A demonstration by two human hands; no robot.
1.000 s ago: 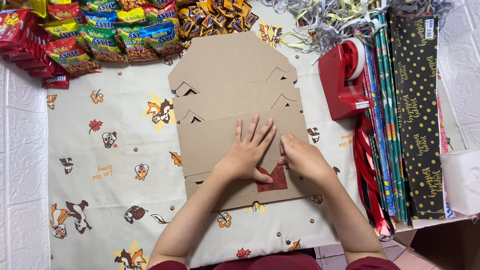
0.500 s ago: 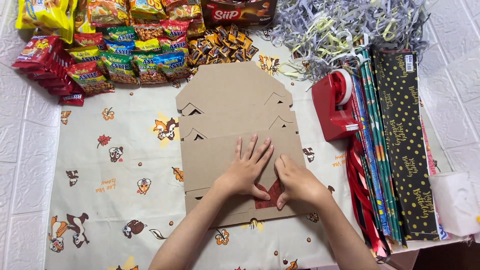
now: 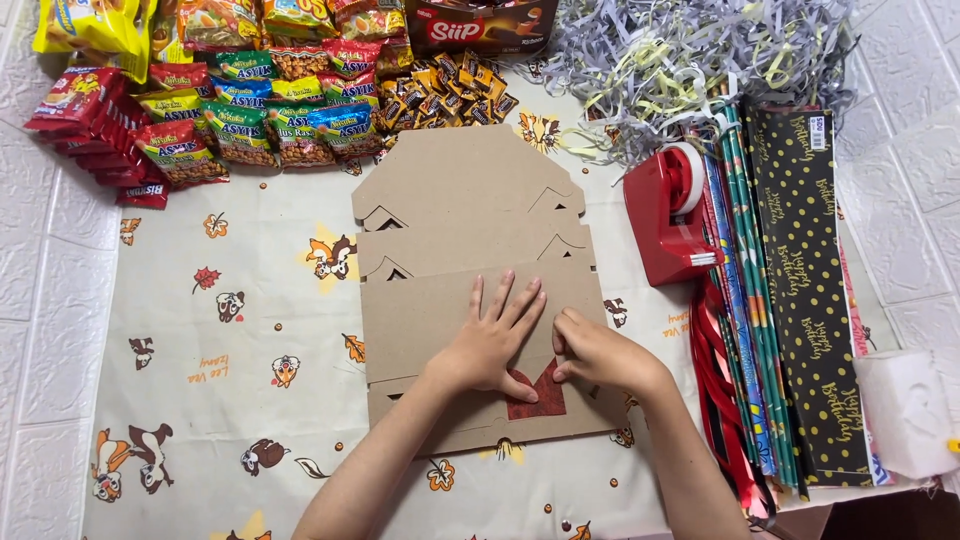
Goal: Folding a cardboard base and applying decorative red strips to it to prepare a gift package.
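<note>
A stack of flat brown cardboard box blanks [image 3: 465,215] lies on a patterned cloth [image 3: 230,340]. My left hand [image 3: 490,340] lies flat with fingers spread on the nearest blank, pressing it down. My right hand [image 3: 600,355] sits just to its right, fingers curled and pinching at the blank's edge beside a dark red piece [image 3: 540,398] that shows through a cut-out in the cardboard. The two hands almost touch.
Several snack packets [image 3: 240,125] and small sweets [image 3: 450,95] line the far edge, with shredded paper [image 3: 690,60] at the far right. A red tape dispenser [image 3: 670,215], wrapping-paper rolls [image 3: 760,300], red ribbon [image 3: 715,380] and a white object [image 3: 905,410] lie right.
The camera view has shifted so the far snacks show more. My hands stay on the nearest blank; the right hand's fingers have curled in closer to the red piece.
</note>
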